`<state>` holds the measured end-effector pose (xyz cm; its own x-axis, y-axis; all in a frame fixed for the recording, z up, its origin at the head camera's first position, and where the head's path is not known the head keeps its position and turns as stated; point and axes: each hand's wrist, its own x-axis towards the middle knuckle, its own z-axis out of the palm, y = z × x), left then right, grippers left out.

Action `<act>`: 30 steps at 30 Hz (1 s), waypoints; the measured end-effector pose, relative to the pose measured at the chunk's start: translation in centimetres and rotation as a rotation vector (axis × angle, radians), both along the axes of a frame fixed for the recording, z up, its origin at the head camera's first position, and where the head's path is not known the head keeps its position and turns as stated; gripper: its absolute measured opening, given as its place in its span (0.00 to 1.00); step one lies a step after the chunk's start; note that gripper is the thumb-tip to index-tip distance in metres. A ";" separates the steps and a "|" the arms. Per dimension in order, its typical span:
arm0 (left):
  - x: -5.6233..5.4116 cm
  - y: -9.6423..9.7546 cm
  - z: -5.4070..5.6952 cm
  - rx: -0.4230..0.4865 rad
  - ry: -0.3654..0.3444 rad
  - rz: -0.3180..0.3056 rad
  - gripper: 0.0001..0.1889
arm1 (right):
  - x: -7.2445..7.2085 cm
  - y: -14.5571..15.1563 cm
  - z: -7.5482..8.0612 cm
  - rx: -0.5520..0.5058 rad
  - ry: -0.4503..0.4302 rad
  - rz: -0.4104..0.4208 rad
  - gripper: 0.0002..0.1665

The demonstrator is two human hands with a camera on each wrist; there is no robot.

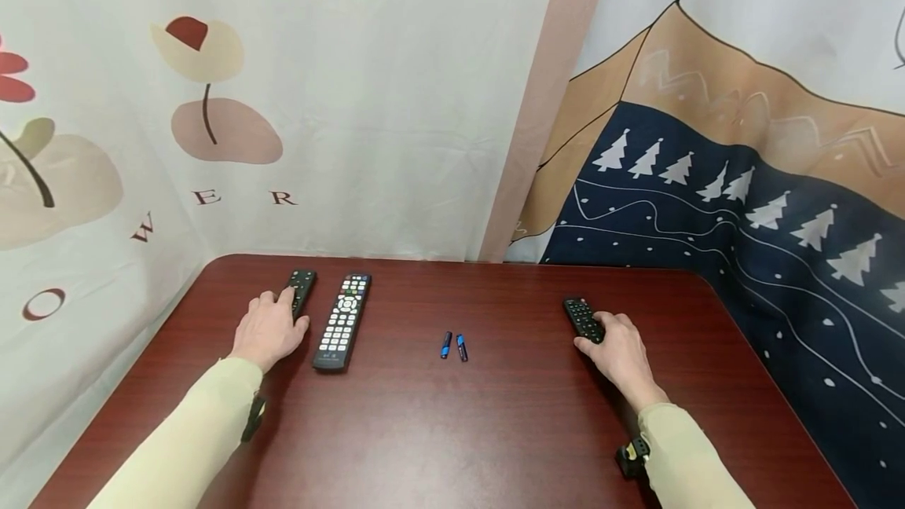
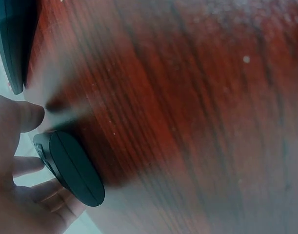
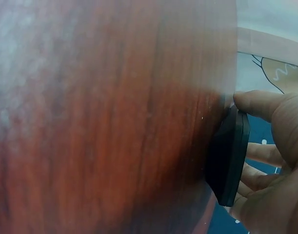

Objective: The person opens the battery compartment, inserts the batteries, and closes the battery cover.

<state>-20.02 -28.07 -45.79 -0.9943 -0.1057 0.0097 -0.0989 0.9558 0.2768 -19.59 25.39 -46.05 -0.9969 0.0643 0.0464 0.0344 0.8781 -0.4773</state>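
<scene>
At the back left of the table, my left hand (image 1: 270,328) reaches over a small black remote control (image 1: 302,289). In the left wrist view the thumb (image 2: 30,116) stands apart from this remote's near end, while other fingers lie along its far side. My right hand (image 1: 624,352) grips another short black remote control (image 1: 583,319) at the right, thumb on one edge and fingers on the other. A longer dark remote control (image 1: 342,324) with white buttons lies just right of my left hand. Two small blue-and-black batteries, a left one (image 1: 446,345) and a right one (image 1: 462,348), lie mid-table.
The reddish-brown wooden table (image 1: 509,422) has rounded back corners. Behind it hangs a pale curtain (image 1: 396,100) with flower prints and letters. A navy and tan printed cloth (image 1: 679,203) hangs along the back right and right side.
</scene>
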 end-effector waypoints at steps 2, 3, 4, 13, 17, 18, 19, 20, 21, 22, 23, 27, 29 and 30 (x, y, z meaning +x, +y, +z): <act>0.0 0.0 -0.1 0.006 -0.001 0.004 0.35 | 0.0 0.0 0.1 0.002 0.005 0.003 0.35; 0.0 -0.1 -0.1 0.009 0.002 0.006 0.35 | 0.0 0.0 0.1 0.001 0.008 0.003 0.35; 0.1 -0.1 -0.1 0.012 0.006 0.007 0.34 | 0.1 0.0 0.2 0.000 0.010 0.003 0.35; 0.0 -0.4 -0.2 0.043 0.026 0.016 0.32 | 0.1 -0.2 0.7 -0.025 0.046 0.003 0.31; 0.0 -0.4 0.0 0.059 0.022 0.027 0.33 | 0.1 -0.3 0.9 -0.026 0.066 0.011 0.30; 0.0 -0.4 0.0 0.064 0.021 0.029 0.33 | 0.1 -0.3 1.0 -0.026 0.069 0.012 0.30; 0.0 -0.3 0.0 0.069 0.020 0.031 0.33 | 0.1 -0.4 1.0 -0.027 0.071 0.012 0.30; 0.0 -0.3 0.1 0.074 0.021 0.033 0.34 | 0.2 -0.4 1.0 -0.029 0.073 0.011 0.29; 0.0 -0.2 0.1 0.079 0.022 0.033 0.34 | 0.2 -0.4 1.0 -0.031 0.072 0.011 0.29; 0.1 -0.1 0.2 0.084 0.025 0.032 0.34 | 0.2 -0.4 1.1 -0.034 0.073 0.011 0.29; 0.1 -0.1 0.2 0.088 0.029 0.030 0.34 | 0.2 -0.5 1.0 -0.036 0.075 0.010 0.29; 0.0 0.2 0.3 0.105 0.064 0.023 0.33 | 0.2 -0.6 1.0 -0.039 0.083 0.008 0.28; 0.0 0.4 0.3 0.114 0.084 0.023 0.33 | 0.2 -0.7 1.0 -0.037 0.091 0.006 0.27; -0.1 0.5 0.4 0.120 0.093 0.023 0.32 | 0.2 -0.7 1.0 -0.035 0.094 0.006 0.27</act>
<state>-20.08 -27.56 -45.42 -0.9870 -0.1347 0.0873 -0.0894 0.9129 0.3983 -19.38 24.66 -45.04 -0.9886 0.0618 0.1376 -0.0170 0.8607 -0.5088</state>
